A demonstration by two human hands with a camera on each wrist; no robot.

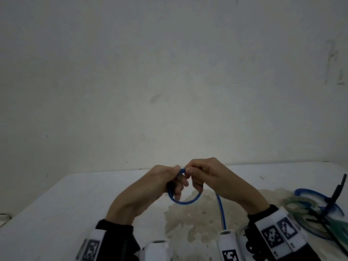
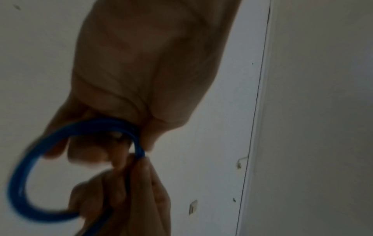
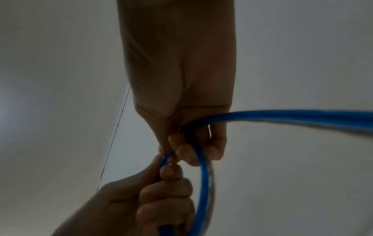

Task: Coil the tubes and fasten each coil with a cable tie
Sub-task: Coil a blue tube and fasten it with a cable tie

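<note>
A blue tube (image 1: 185, 201) forms a small loop held up above the white table (image 1: 56, 200), between both hands. My left hand (image 1: 170, 180) grips the loop's left side with curled fingers. My right hand (image 1: 195, 175) pinches the loop's top right next to the left thumb. The tube's free length (image 1: 221, 210) trails down from under the right hand toward me. In the left wrist view the blue loop (image 2: 18, 180) curves out left of the fingers. In the right wrist view the tube (image 3: 204, 183) arcs past both hands and runs off right.
At the table's right lies a pile of coiled tubes (image 1: 308, 206), blue and greenish, with black cable ties (image 1: 337, 193) lying across them. A stained patch (image 1: 188, 223) marks the table under the hands. A plain wall stands behind the table.
</note>
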